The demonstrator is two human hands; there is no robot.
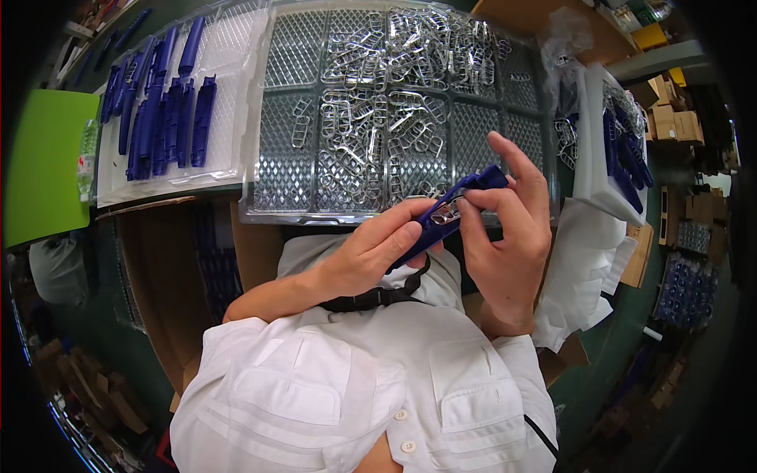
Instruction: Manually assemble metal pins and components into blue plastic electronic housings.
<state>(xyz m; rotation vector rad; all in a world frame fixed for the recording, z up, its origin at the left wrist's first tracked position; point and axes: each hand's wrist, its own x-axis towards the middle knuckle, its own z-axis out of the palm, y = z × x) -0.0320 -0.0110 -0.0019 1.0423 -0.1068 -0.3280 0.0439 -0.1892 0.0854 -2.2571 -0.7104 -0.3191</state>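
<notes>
My left hand (pixel 371 252) is closed around the lower end of a long dark-blue plastic part (pixel 487 179), which slants up to the right in front of my chest. A small shiny metal wire clip (pixel 445 214) lies against the hollow side of this part. At the clip's right end, my right hand (pixel 512 229) pinches it between thumb and index finger, with the other fingers raised. Just beyond my hands is a clear plastic tray (pixel 280 67) with compartments, several of them heaped with loose metal clips (pixel 351 130).
At the left, several blue plastic parts (pixel 189 122) lie on a white tray (pixel 225 150), beside a plastic bottle (pixel 85 162) and a green panel (pixel 47 165). A white foam box (pixel 587 150) at the right holds blue parts and clips. An open cardboard box (pixel 154 268) stands below left.
</notes>
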